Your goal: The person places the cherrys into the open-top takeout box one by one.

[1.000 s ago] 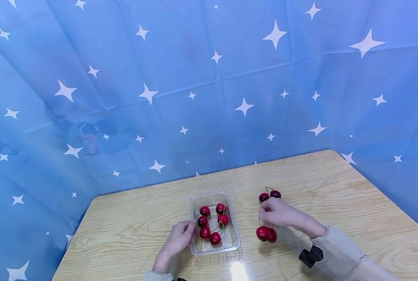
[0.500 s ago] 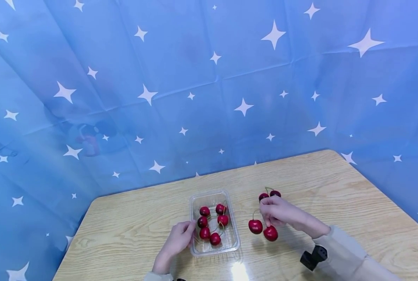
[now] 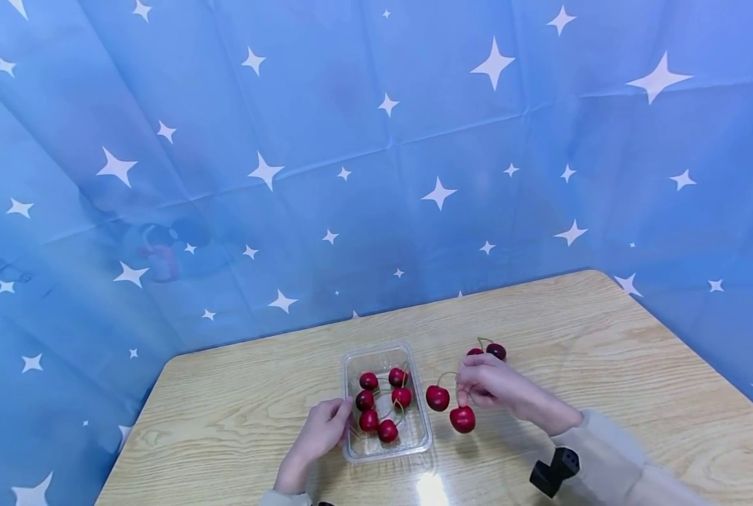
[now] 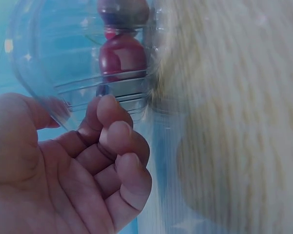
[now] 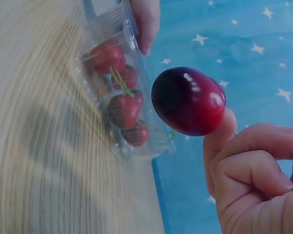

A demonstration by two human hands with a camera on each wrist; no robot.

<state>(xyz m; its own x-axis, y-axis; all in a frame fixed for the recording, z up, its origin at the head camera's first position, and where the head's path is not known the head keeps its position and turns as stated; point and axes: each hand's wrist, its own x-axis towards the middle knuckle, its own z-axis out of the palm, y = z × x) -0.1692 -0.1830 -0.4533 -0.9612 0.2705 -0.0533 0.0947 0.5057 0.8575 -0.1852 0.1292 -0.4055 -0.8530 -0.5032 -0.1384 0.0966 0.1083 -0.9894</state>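
A clear plastic box (image 3: 422, 429) stands on the table with several red cherries (image 3: 401, 397) in it, some with green stems. My left hand (image 3: 323, 424) holds its left rim between thumb and fingers; the left wrist view shows the thumb (image 4: 44, 114) at the rim. To the right of the box, my right hand (image 3: 493, 383) pinches the joined stem of a pair of cherries. One cherry (image 3: 437, 398) hangs close to the box's right wall and the other cherry (image 3: 462, 419) below my fingers. In the right wrist view a cherry (image 5: 188, 101) hides part of the index finger.
Behind my right hand, two more cherries joined by a stem (image 3: 496, 351) lie on the wooden table (image 3: 237, 407); one is partly covered by the hand. A blue star-patterned cloth (image 3: 351, 176) hangs behind the table.
My right hand has shifted slightly left toward the box. Its two cherries, close together earlier, now hang apart, one farther left. My left hand and the box stay put.
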